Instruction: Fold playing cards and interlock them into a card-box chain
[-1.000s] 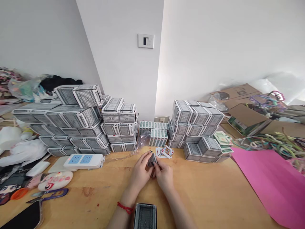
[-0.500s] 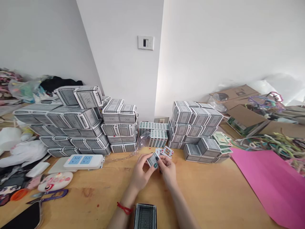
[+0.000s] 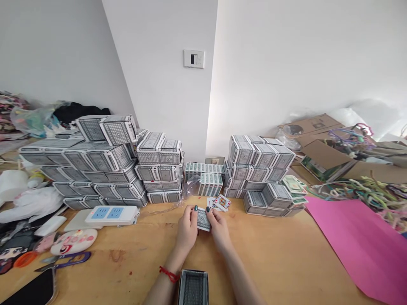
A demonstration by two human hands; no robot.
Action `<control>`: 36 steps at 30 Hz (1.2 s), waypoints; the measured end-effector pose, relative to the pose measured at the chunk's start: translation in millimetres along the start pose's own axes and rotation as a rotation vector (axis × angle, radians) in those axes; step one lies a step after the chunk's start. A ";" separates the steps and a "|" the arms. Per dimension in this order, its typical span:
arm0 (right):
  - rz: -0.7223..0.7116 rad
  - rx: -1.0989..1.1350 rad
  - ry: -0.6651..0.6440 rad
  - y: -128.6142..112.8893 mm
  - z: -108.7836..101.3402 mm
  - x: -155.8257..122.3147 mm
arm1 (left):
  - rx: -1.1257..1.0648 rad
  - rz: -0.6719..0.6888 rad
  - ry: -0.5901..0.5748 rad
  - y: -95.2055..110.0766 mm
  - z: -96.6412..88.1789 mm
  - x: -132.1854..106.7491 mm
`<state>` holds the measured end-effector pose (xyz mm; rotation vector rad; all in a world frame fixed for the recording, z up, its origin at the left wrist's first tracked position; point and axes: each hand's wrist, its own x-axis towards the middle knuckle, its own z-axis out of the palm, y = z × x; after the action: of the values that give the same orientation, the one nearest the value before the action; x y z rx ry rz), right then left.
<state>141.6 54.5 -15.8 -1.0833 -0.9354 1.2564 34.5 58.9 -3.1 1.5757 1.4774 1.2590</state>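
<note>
My left hand and my right hand hold a deck of playing cards between them, its patterned back facing up, just above the wooden table. Fingers of both hands are closed on the deck's edges. A few loose face-up cards lie on the table just beyond the hands. An open card box sits at the near edge between my forearms. A red string circles my left wrist.
Stacks of patterned card boxes stand at the left and right, with smaller green-backed packs between them. A power strip, a phone and trinkets lie left. A pink sheet and cardboard boxes lie right.
The hands have turned the deck from edge-on to lying flat with its back up, and squared it between them. The deck sits slightly lower and nearer than before.
</note>
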 end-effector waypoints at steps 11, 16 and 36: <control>-0.046 -0.302 0.115 15.3 4.0 -4.9 | -0.164 -0.032 -0.177 -14.4 1.1 -6.2; -0.091 -0.374 0.145 12.2 1.1 -5.0 | -0.208 -0.041 -0.243 -12.1 -1.1 -5.1; -0.012 -0.373 0.025 4.0 12.2 -17.8 | 0.092 0.011 -0.054 -7.9 1.3 -0.4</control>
<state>127.0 38.1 -16.0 -1.3769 -1.1855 1.0791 32.9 60.1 -10.9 1.6664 1.5139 1.1597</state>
